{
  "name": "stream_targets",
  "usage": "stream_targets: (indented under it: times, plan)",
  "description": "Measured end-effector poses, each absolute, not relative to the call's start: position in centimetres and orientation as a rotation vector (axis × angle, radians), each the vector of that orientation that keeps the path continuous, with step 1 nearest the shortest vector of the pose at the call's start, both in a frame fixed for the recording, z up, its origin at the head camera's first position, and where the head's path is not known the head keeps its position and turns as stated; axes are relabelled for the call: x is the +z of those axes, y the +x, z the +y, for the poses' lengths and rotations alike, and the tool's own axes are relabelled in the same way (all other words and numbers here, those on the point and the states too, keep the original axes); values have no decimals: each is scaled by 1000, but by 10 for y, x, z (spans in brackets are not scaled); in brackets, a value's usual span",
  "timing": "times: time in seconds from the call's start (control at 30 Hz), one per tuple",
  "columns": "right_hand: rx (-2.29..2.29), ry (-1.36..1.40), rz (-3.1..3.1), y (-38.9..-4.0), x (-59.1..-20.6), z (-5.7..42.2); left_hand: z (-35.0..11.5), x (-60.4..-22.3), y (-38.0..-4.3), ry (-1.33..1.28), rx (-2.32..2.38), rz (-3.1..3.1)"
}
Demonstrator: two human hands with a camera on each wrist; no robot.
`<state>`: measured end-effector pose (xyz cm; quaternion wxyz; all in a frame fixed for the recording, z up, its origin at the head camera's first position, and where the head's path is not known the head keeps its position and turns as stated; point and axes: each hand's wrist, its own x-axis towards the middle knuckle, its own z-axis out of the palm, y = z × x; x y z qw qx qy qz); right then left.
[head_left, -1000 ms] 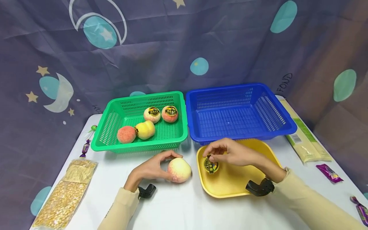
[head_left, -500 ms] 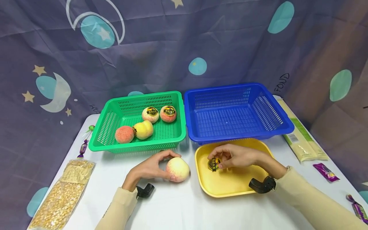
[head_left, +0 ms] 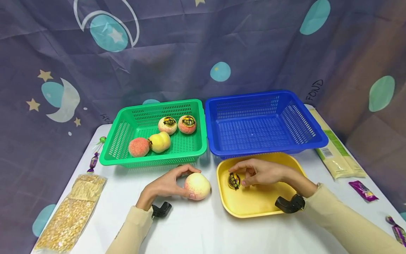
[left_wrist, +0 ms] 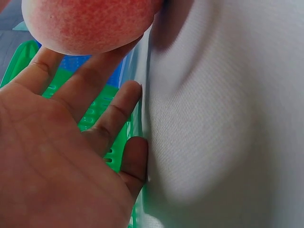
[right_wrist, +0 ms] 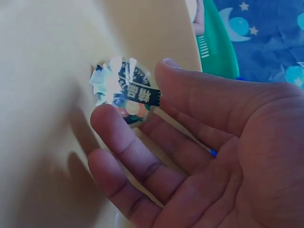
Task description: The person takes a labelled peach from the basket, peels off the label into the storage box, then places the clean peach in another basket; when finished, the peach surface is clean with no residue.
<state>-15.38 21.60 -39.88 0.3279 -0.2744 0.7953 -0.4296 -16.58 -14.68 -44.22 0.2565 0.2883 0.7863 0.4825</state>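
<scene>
Currently, right hand (head_left: 263, 172) appears to pinch round label (head_left: 234, 181) at edge, thumb and forefinger curled, gap small. Label lies left of palm, at left side of yellow tray (head_left: 255, 203); dark band slants far to near; contact with tray floor cannot be told. Left hand (head_left: 168, 183) grips peach (head_left: 198, 186) outside tray's left rim. Likely governing relation: label near peach, tray's left rim between.
</scene>
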Motion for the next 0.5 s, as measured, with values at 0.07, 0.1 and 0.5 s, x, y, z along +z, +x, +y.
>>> stream_targets:
  times: [0.07, 0.1, 0.5]
  plan:
    - [-1133, -719, 2078, -154, -399, 216, -146, -442, -166, 782, 1307, 2133]
    - [-1138, -719, 2073, -154, -399, 216, -146, -442, -166, 782, 1305, 2134]
    - [-1169, -811, 2125, -148, -380, 227, -146, -441, -164, 803, 1316, 2137]
